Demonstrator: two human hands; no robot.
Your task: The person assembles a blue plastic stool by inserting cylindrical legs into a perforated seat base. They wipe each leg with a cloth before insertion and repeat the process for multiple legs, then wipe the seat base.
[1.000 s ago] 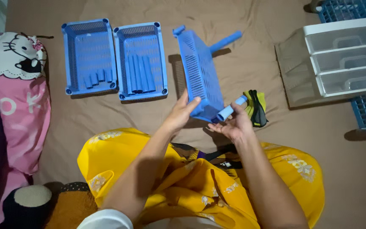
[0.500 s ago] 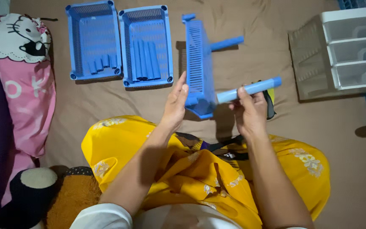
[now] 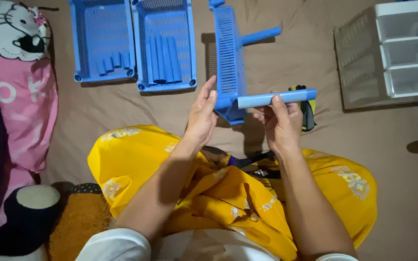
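A blue perforated plastic tray (image 3: 228, 58) stands on its edge in front of me, with one blue tube leg (image 3: 261, 36) sticking out at its far end. My left hand (image 3: 203, 116) presses flat against the tray's near left side and steadies it. My right hand (image 3: 280, 121) grips a second blue tube (image 3: 276, 98), which lies level with its left end at the tray's near corner socket. I sit cross-legged in yellow cloth.
Two more blue trays (image 3: 103, 41) (image 3: 165, 46) lie flat at the back left, each holding several loose blue tubes. A white drawer unit (image 3: 407, 48) stands at the right. A pink pillow (image 3: 18, 82) lies at the left; a yellow-black item (image 3: 307, 113) is behind my right hand.
The tray has turned more upright on its edge. My right hand swung the near tube from angled to level and brought its end against the tray's near corner.
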